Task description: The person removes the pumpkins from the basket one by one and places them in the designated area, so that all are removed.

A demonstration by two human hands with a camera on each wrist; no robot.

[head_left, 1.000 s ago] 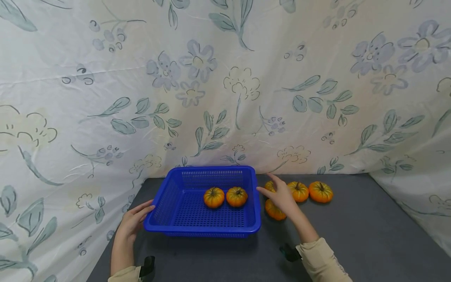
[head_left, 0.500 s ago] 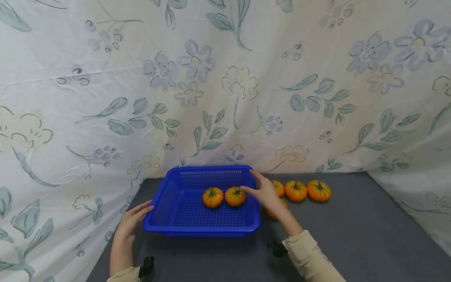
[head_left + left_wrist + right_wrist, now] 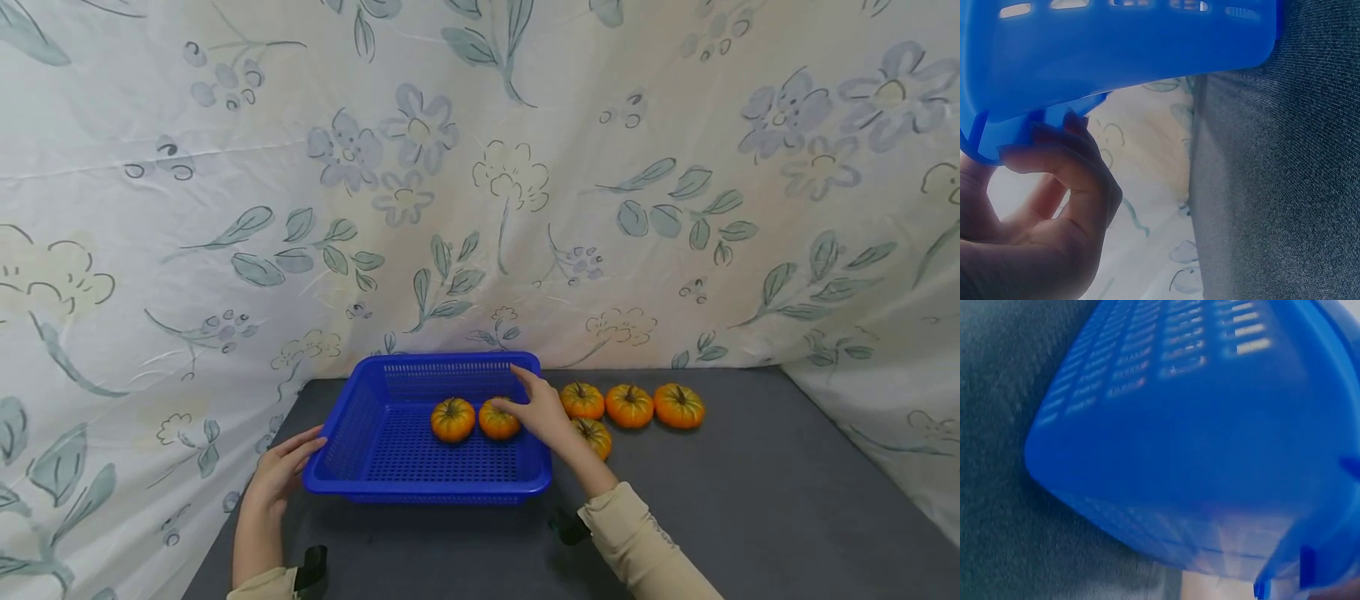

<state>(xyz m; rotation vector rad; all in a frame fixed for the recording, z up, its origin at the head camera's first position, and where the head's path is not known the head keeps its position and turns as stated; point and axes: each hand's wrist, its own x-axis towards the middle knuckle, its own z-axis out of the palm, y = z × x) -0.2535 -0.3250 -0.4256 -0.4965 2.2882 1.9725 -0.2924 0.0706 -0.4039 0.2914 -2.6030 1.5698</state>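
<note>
A blue plastic basket [image 3: 427, 487] with slotted walls stands on the table. Inside it lie two small orange pumpkins, one nearer the middle [image 3: 452, 420] and one to the right [image 3: 497, 423]. My left hand [image 3: 276, 473] grips the basket's left rim; in the left wrist view its fingers [image 3: 1063, 165] curl under the rim. Over the basket's right side reaches my right hand [image 3: 543, 412], thumb and fingers spread, partly covering the right-hand pumpkin. Whether it touches that pumpkin cannot be told. The right wrist view is mostly filled by the basket's outer wall [image 3: 1166, 450].
Several more pumpkins sit right of the basket: a back row of three [image 3: 582, 401] [image 3: 629, 407] [image 3: 679, 407] and one in front [image 3: 595, 438], partly behind my right forearm. The dark grey table [image 3: 780, 483] ends at a floral cloth [image 3: 517, 250] behind and at both sides.
My right hand has moved left, from above the pumpkins beside the basket to over the basket's right-hand pumpkin. The left hand stays on the rim, and the basket has not moved.
</note>
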